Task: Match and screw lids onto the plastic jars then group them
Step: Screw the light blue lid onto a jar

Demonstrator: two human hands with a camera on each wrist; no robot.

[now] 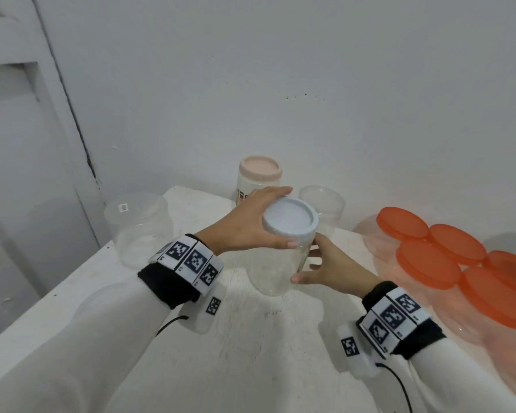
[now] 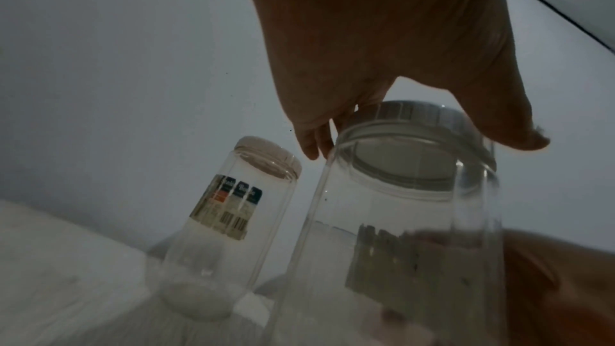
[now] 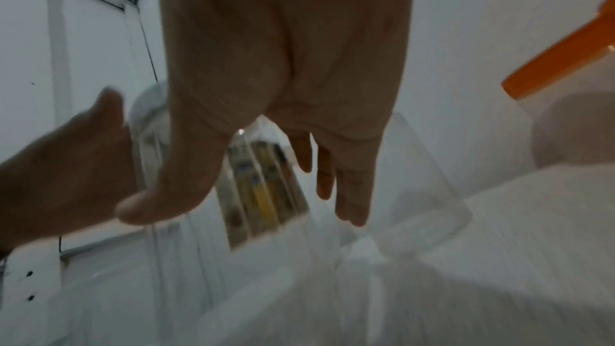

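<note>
We are screwing on: left hand point(image 1: 245, 222) fingers grip the white lid point(image 1: 289, 217); right hand point(image 1: 331, 268) fingers clasp the clear jar point(image 1: 276, 269). Next, tighten until seated.

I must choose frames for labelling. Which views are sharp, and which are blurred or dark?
Head view: the sharpest and evenly lit, with the white lid clear and the edges bent by the wide lens. Left wrist view: dim, the left hand in shadow, yet the clear jar is readable. Right wrist view: strong motion blur over the right hand and the jar.
</note>
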